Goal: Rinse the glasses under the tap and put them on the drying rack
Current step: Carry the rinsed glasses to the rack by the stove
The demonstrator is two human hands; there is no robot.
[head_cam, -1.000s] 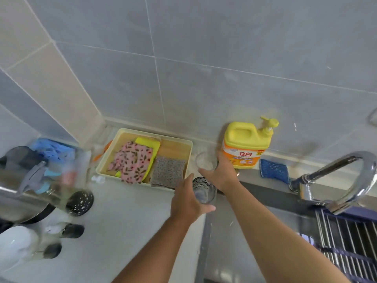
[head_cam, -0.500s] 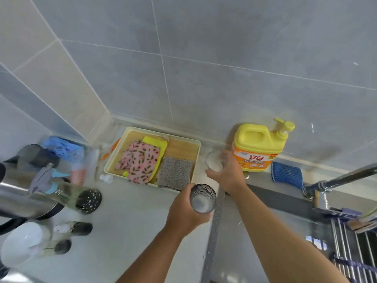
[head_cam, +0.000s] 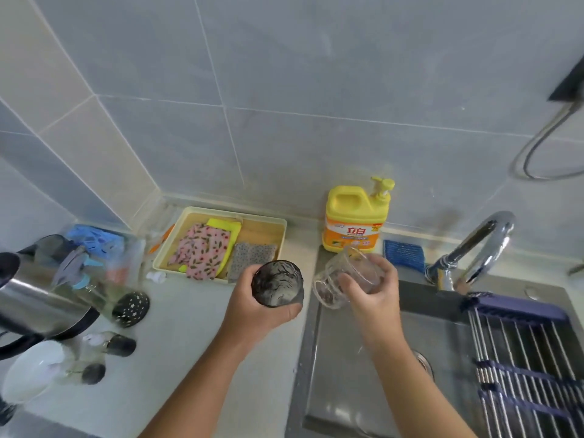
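Left hand [head_cam: 257, 309]: fingers and thumb wrapped round a dark patterned glass [head_cam: 277, 283], held over the counter [head_cam: 177, 343] just left of the sink [head_cam: 341, 374], with its mouth turned up toward the camera.

Right hand [head_cam: 374, 300]: fingers curled round a clear glass [head_cam: 346, 276], which is tilted onto its side above the sink's far left corner. The two glasses are near each other but do not touch.

Tap [head_cam: 478, 245]: mounted at the sink's far edge, spout arching over the basin. No water can be made out.

Drying rack [head_cam: 524, 358]: metal bars with dark blue ends, laid across the right part of the sink. Neither glass is on it.

Yellow detergent bottle [head_cam: 355, 221]: upright behind the sink's far left corner, against the wall. A blue cloth [head_cam: 404, 252] lies on the sink's far rim, between bottle and tap.

Tray [head_cam: 282, 230]: on the counter left of the sink, holding cloths.
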